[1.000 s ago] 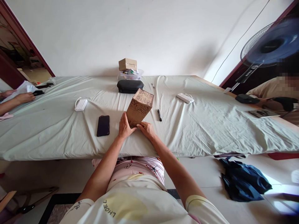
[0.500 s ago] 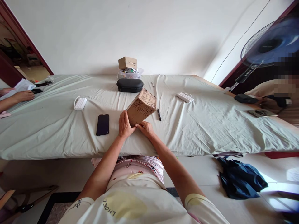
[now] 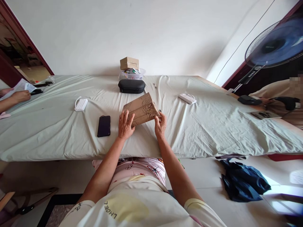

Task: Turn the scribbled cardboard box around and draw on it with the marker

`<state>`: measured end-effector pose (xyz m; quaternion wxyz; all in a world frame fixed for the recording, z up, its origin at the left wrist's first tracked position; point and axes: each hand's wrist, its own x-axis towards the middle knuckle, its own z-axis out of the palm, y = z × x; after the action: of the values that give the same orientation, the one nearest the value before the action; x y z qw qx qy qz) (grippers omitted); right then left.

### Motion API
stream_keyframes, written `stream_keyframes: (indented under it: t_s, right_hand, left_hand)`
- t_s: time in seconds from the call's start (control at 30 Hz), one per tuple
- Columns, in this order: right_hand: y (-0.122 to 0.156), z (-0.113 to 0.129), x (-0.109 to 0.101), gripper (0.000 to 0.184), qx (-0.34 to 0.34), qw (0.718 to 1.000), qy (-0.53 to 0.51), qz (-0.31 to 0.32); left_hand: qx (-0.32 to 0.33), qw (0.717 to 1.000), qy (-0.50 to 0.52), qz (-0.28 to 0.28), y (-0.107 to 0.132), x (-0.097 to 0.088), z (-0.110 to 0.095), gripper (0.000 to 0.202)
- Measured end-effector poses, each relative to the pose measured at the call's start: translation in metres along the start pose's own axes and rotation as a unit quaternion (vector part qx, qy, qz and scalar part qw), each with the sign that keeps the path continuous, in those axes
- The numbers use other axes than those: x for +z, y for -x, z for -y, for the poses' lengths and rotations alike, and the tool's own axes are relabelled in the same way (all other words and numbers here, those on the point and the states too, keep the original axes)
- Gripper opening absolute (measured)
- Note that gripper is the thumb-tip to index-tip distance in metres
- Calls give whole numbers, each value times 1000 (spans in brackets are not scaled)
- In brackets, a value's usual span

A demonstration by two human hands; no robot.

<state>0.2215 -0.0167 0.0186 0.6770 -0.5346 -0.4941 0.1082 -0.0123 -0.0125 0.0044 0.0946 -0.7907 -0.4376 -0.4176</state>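
Between my hands is a cardboard box (image 3: 141, 108) covered in dark scribbled lines, tilted above the cloth. My left hand (image 3: 125, 125) grips its left end, fingers on the near face. At the right end, my right hand (image 3: 161, 123) pinches the lower corner between thumb and fingers. The black pen (image 3: 160, 110) beyond my right hand is mostly hidden. To the left of the box lies a dark phone (image 3: 104, 126), and behind the box sits a black hard case (image 3: 131, 86).
A green-grey cloth (image 3: 59, 132) covers the table. White corded devices lie at left (image 3: 81, 104) and right (image 3: 187, 98). At the back, a small carton (image 3: 129, 63) rests on a clear plastic bin (image 3: 132, 75). Other people's hands (image 3: 22, 96) work at the left; a fan (image 3: 272, 47) stands right.
The box has been turned and lowered, showing another scribbled face. My right hand has moved from the box's bottom to its right corner. My left hand has spread onto the near face.
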Motion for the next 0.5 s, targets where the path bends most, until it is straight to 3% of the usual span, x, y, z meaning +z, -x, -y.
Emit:
stream_keyframes:
  t_s: [0.2,0.37,0.5]
  right_hand:
    - [1,3,-3,42,-5,1000,-12,20]
    - [2,2,-4,41,-18,999,-17,29]
    - [2,0,-4,44,-29,1000,5,11]
  left_hand:
    - [11,999,38,-34,-1,0,6,87]
    - [-14,993,84,-81,-2,4,11,73]
    - [-52,985,106,-125,-1,7,12,76]
